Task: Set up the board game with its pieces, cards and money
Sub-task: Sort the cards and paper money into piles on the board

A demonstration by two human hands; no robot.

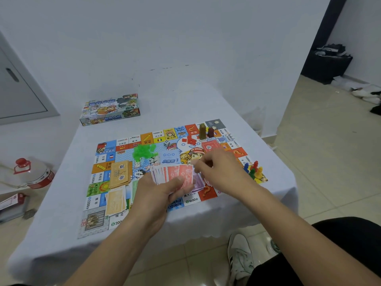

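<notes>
The colourful game board lies flat on the white-clothed table. My left hand grips a fanned stack of red paper money above the board's near edge. My right hand hovers just right of the fan, fingers curled at the edge of a note. A purple note lies under the fan. Two tan stacks of cards and notes sit on the board's left. Green houses, red houses, a die, a red card deck, two tall tokens and coloured pawns rest on the board.
The game box stands at the table's far left near the wall. A large water bottle with a red cap sits on the floor at left. My shoe and dark trouser leg are below the table's near right edge.
</notes>
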